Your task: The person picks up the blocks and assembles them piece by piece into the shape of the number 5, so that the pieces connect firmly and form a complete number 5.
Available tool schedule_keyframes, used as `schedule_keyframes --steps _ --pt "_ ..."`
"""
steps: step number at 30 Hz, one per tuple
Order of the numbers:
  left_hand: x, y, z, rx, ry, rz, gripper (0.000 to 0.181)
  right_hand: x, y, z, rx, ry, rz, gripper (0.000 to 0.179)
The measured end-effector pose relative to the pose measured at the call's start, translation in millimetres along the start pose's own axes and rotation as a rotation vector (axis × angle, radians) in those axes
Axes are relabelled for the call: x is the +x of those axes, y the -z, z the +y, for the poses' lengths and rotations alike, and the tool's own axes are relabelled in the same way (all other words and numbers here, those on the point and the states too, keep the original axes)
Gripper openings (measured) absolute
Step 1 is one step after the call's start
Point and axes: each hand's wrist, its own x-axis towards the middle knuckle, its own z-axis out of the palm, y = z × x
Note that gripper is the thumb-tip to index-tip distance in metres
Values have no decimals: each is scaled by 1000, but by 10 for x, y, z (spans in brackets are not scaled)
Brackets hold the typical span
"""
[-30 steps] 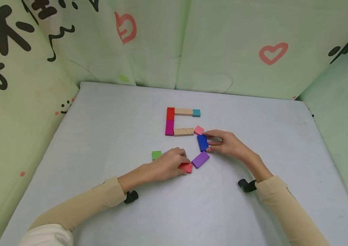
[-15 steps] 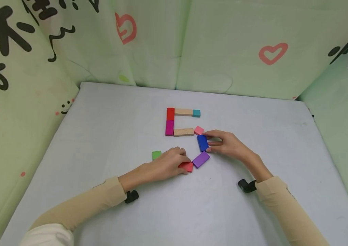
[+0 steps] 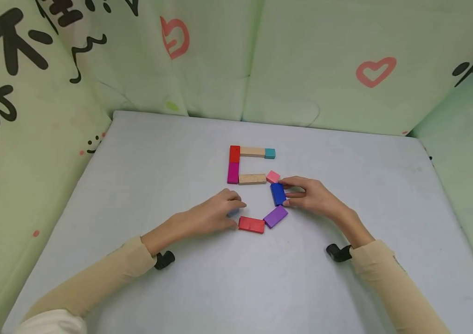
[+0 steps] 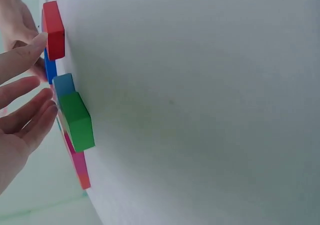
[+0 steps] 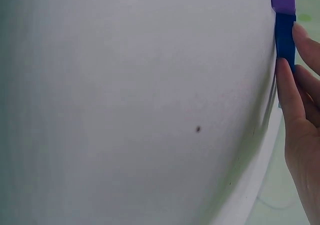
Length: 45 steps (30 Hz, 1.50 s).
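Observation:
My left hand (image 3: pixel 209 212) has let its fingers spread, thumb apart, over a light blue block (image 3: pixel 233 212) that it partly covers. In the left wrist view that light blue block (image 4: pixel 64 85) and a green block (image 4: pixel 77 122) lie close by the fingertips. A red block (image 3: pixel 251 225) lies just right of the left thumb, its end near a purple block (image 3: pixel 275 216). With thumb and fingers at its ends, my right hand (image 3: pixel 313 197) holds a dark blue block (image 3: pixel 278 194) flat on the table. A pink block (image 3: pixel 273 176) sits at that block's far end.
Behind the hands, a red block (image 3: pixel 234 154), a magenta block (image 3: pixel 233 173), two wooden blocks (image 3: pixel 252 179) and a teal block (image 3: pixel 270 153) form an open bracket on the white table (image 3: pixel 345 185). A printed green curtain (image 3: pixel 303 60) surrounds the table's back and sides.
My left hand has released the red block and moved left and slightly away, its fingers opening. The red block now shows whole beside the purple one. My right hand stays at the dark blue block.

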Motion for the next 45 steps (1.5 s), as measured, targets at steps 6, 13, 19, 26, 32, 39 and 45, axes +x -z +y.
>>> schedule_keyframes --steps 6,13,19,26,32,39,45 --pt "-18 6 -70 15 18 21 48 3 -5 10 -15 5 5 60" --pt "9 -50 -125 31 63 47 46 3 -10 4 -19 6 7 60" --pt "7 -62 -144 38 76 53 44 25 -13 7 -17 10 2 59" --pt "-25 -45 -136 38 85 28 44 32 -10 -17 -23 15 3 60" --pt "-50 -51 -107 21 82 12 44 26 -8 -28 -10 11 -2 59" --pt "-72 -66 -85 10 74 2 43 25 -11 -21 -11 12 -2 59" --pt "-65 -97 -68 27 65 2 45 12 -6 -11 -6 14 -2 59"
